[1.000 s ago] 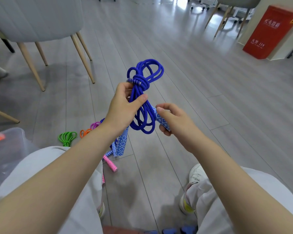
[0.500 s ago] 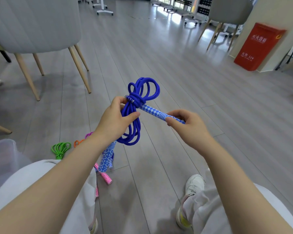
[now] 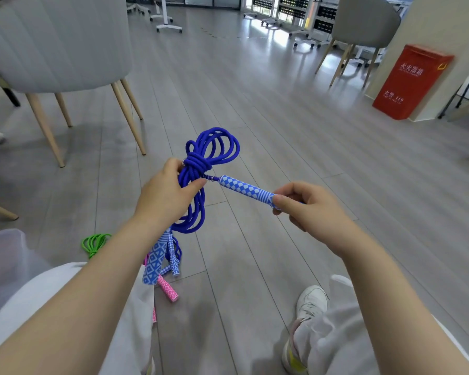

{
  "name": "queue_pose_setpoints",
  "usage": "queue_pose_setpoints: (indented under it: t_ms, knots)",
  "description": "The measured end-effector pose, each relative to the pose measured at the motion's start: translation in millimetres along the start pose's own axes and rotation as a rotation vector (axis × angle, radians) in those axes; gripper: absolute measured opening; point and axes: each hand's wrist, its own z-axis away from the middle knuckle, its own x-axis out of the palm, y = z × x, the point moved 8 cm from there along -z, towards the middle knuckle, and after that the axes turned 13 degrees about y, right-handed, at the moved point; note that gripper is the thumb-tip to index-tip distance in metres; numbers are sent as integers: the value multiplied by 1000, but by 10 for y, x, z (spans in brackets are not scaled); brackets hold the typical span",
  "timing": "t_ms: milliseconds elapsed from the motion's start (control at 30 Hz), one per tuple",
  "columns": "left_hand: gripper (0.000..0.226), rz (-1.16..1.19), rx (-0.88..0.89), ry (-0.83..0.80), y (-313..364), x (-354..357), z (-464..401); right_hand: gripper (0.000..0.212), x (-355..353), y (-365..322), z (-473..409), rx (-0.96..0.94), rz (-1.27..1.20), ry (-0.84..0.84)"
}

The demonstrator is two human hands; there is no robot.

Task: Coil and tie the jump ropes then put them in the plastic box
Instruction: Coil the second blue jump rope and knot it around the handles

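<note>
— Where is the blue jump rope [image 3: 201, 182]?
— Midair above the floor [image 3: 282, 131], coiled and knotted; the left hand [image 3: 164, 196] clenches the bundle.
— And the right hand [image 3: 306, 207]?
— Its fingers [image 3: 280, 198] pinch the patterned handle [image 3: 245, 188]. The plastic box [image 3: 8, 255] sits lower left; a green rope [image 3: 94, 243] lies nearby.

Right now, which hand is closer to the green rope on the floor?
Left. The left hand grips the blue rope coil up and to the right of the green rope. The right hand pulls the blue handle farther right.
</note>
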Motion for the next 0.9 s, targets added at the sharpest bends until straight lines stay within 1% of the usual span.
queue_pose_setpoints:
  t_ms: [67, 133, 233, 300, 400, 433, 500, 567, 633, 700, 800, 900]
  knots:
    - [37, 22, -60, -12, -39, 25, 3, 11, 42, -1, 22, 44, -87, 21]
    - [39, 39, -85, 13, -51, 13, 2, 12, 138, -18, 78, 87, -191, 24]
    - [41, 19, -45, 131, -3, -111, 3, 17, 320, -52, 186, 126, -336, -14]
    - [39, 30, -3, 180, 37, -173, 14, 21, 455, -60, 239, 204, -509, -102]
    - [38, 57, 6, 183, 63, -182, 11, 29, 668, -81, 333, 389, -769, -318]
    - [38, 93, -13, 180, 60, -177, 9, 31, 722, -104, 370, 424, -828, -387]
    - [38, 199, -60, 158, 59, -156, 7, 33, 783, -152, 413, 428, -908, -482]
    - [37, 290, -86, 126, 64, -104, 15, 34, 791, -153, 408, 383, -877, -495]
    - [36, 361, -116, 95, 62, -47, 36, 36, 782, -127, 389, 335, -769, -468]
    - [35, 404, -154, 51, 60, 31, 71, 32, 784, -96, 371, 310, -683, -428]
    - [29, 320, -146, -33, 90, 148, 133, 18, 826, -50, 365, 311, -621, -385]
    - [22, 301, -140, -111, 114, 243, 180, 16, 854, 9, 338, 304, -546, -343]
